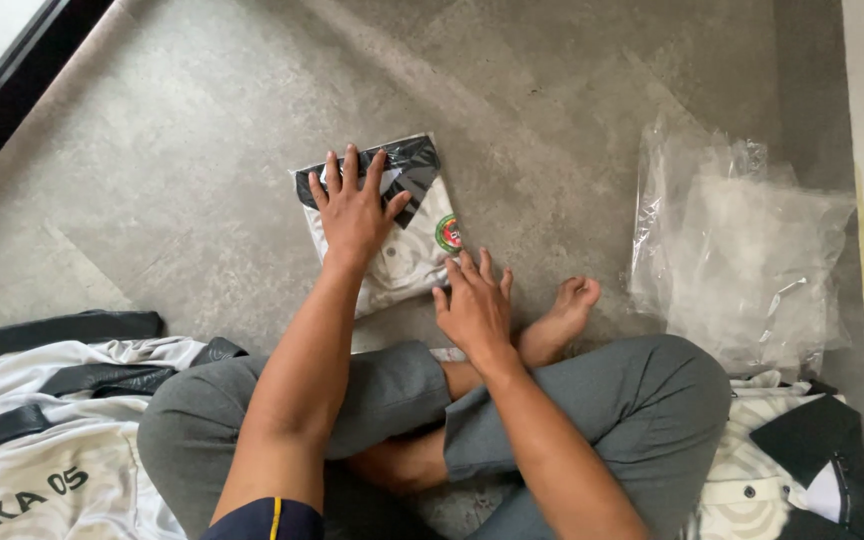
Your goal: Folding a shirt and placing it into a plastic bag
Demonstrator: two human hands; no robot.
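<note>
Right now the left hand (354, 215) presses flat, fingers spread, on the folded shirt (392, 235); the right hand (474, 305), open, touches its near corner.

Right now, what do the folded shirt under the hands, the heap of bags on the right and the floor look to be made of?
Folded shirt: soft knit fabric, probably synthetic, white with a black collar, inside a thin clear plastic sleeve that shows glare. Heap of bags: thin transparent plastic film, crinkled and glossy. Floor: grey, mottled, matte, likely concrete or stone tile.
</note>
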